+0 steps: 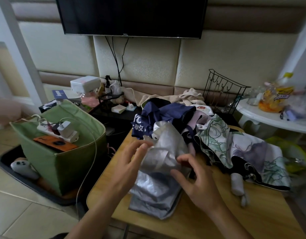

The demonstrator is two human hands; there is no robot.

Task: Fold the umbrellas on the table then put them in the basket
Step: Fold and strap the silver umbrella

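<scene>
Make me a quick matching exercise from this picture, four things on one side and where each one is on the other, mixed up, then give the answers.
Things:
1. silver umbrella
2. phone
3. TV
4. wire rack

Places:
A. on the wall
B. in the green basket
C. between the left hand and right hand
D. behind the umbrella pile, by the wall

Pairs: 1-C, 2-B, 3-A, 4-D

Left hand: fingers spread, touching the silver umbrella
Right hand: fingers curled against its right side
Counter: wooden, also carrying a navy umbrella and a patterned umbrella
Basket: green, left of counter
</scene>
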